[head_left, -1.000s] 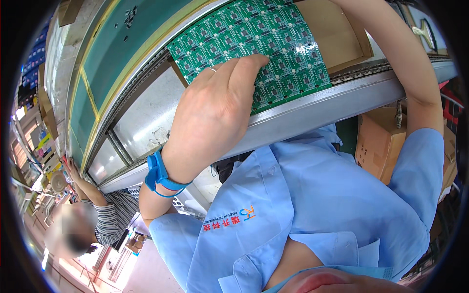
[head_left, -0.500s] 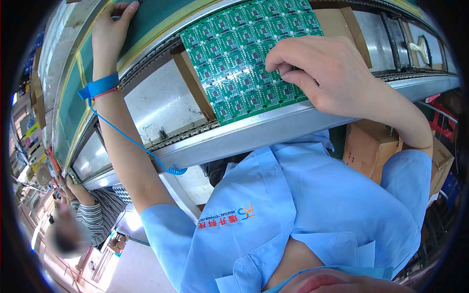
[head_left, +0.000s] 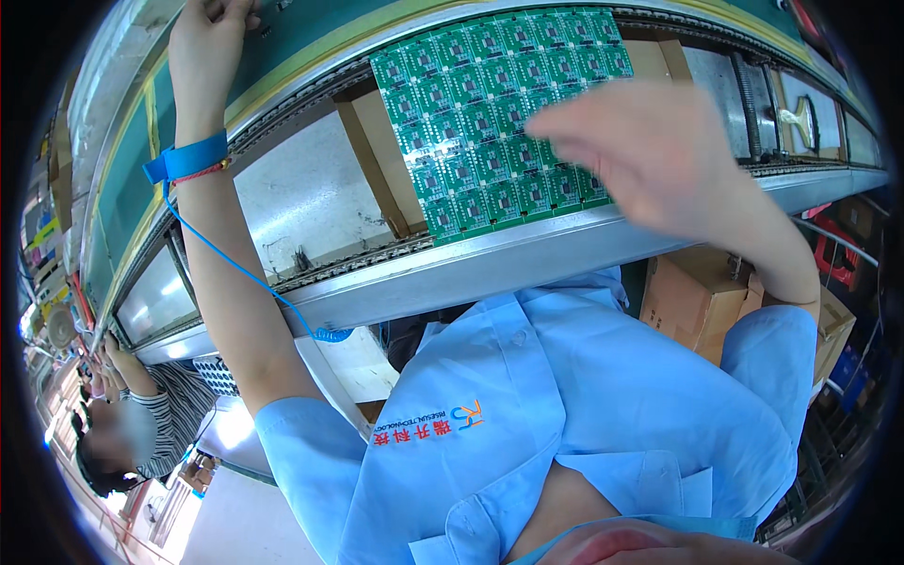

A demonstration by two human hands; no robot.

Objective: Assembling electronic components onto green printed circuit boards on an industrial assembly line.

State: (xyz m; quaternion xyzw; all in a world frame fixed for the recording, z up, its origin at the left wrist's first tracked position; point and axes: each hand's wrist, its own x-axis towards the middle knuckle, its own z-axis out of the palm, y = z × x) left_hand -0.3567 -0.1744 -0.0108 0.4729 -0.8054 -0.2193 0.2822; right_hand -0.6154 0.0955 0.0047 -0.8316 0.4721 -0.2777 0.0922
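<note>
A green circuit board panel [head_left: 490, 122], a grid of several small boards with black chips, lies across the rails of a conveyor. My right hand [head_left: 650, 155] hovers over the panel's right side and hides part of it; motion smears its bent fingers. Up at the top left, my left hand [head_left: 215, 33] is over the green mat beyond the conveyor. Its fingers are curled together, partly cut off by the picture's edge, and what they hold does not show. Tiny dark parts [head_left: 266, 33] lie on the mat beside them. A blue wrist strap [head_left: 193, 160] with a cord circles my left wrist.
The conveyor's metal front rail [head_left: 471, 264] runs between my body and the panel. Cardboard boxes [head_left: 692, 297] stand below it at right. Small dark pieces [head_left: 301, 259] sit near the chain at left. A person in a striped sleeve [head_left: 179, 405] is at the far left.
My left hand has moved farther up, toward the picture's top edge. My right hand has shifted over the panel and become blurred. The panel appears a little farther right in the view.
</note>
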